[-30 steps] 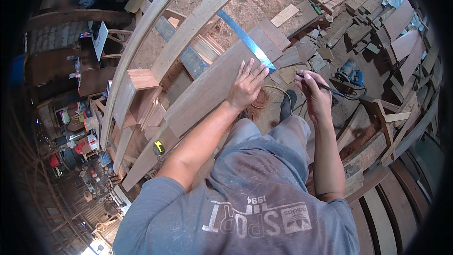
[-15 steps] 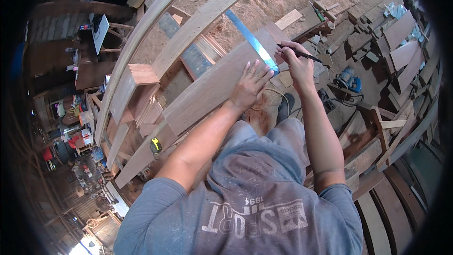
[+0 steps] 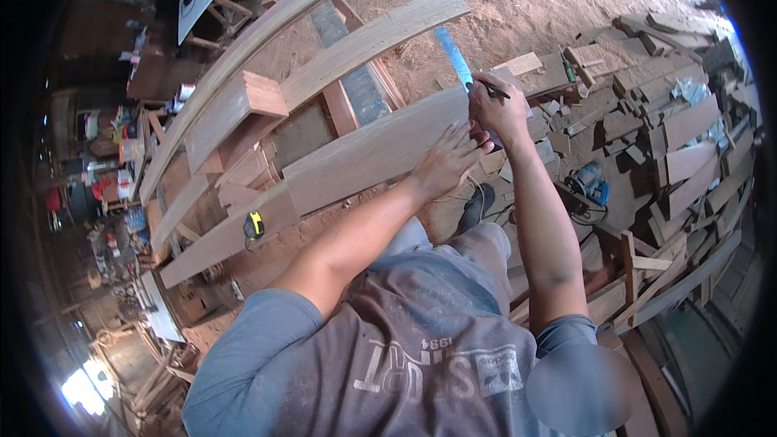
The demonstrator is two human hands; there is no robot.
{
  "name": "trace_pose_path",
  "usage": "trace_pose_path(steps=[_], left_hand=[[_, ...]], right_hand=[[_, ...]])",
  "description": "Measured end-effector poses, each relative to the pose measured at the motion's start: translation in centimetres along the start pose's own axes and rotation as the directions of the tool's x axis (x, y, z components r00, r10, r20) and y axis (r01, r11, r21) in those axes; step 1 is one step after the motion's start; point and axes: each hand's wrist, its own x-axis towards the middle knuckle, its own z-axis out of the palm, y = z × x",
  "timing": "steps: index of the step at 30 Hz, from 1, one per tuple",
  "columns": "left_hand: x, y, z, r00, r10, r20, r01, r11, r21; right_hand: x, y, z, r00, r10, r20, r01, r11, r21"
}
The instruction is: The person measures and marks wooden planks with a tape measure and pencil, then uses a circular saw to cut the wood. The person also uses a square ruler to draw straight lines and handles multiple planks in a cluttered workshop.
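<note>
A long wooden board (image 3: 372, 142) lies slanting in front of me, its near edge towards my body. Across its right part lies a flat metal straightedge (image 3: 453, 55), blue with reflected light, its far end reaching past the board. My left hand (image 3: 443, 163) rests on the board's near edge with fingers stretched out, fingertips beside the straightedge's near end. Closed around a slim black pen (image 3: 495, 91), my right hand (image 3: 503, 113) is over the straightedge and hides its near part. The pen's tip is hidden by the fingers.
A yellow-and-black tape measure (image 3: 254, 225) sits on the board's left end. Beyond are a curved timber (image 3: 267, 28) and a wooden box-like piece (image 3: 243, 117). To the right lie a blue power tool (image 3: 589, 184), a green-handled tool (image 3: 569, 73) and piled offcuts (image 3: 688, 142).
My right hand has moved in over the straightedge, covering more of it. My left hand's fingers are closer together. The whole view has turned slightly.
</note>
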Motion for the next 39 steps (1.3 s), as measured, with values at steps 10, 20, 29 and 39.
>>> trace_pose_path(steps=[10, 20, 29, 39], left_hand=[[-0.2, 0.0, 0.7, 0.999, -0.021, -0.027, 0.022, 1.000, 0.017], [-5.4, 4.5, -5.7, 0.637, -0.478, -0.605, 0.293, 0.876, -0.384], [-18.4, 5.2, -2.3, -0.383, -0.855, -0.350, 0.181, 0.302, -0.936], [-20.0, 1.8, -1.6, -0.545, -0.829, -0.122, -0.093, 0.204, -0.975]], right_hand=[[-8.5, -1.8, -10.1, 0.874, -0.051, 0.484, 0.250, 0.900, -0.357], [-7.6, -10.9, -4.7, 0.997, -0.054, 0.060, 0.029, 0.935, 0.353], [-11.3, -12.2, 11.8, 0.447, -0.559, 0.698, 0.511, 0.800, 0.314], [-11.2, -13.3, 20.6, -0.183, -0.657, 0.732, 0.742, 0.396, 0.541]])
